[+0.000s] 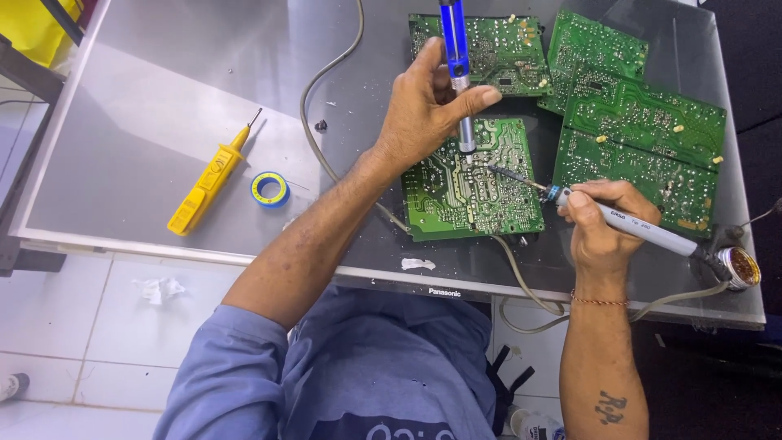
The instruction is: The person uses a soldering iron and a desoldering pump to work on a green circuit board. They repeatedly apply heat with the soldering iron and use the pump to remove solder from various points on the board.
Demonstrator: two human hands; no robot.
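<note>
A green circuit board [472, 181] lies on a grey table [163, 122], between the two hands. The left hand [423, 110] grips a blue desoldering pump [458, 65] upright, nozzle seemingly touching the board. The right hand [599, 224] clasps a soldering iron [627, 222] (tip on the board). More boards [635, 122] lie beyond.

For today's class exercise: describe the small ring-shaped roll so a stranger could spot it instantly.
Start on the grey glass-topped table, left of the person's left forearm. Beside the long yellow tester screwdriver lies the small blue-and-yellow tape roll, the only ring-shaped thing there.
</note>
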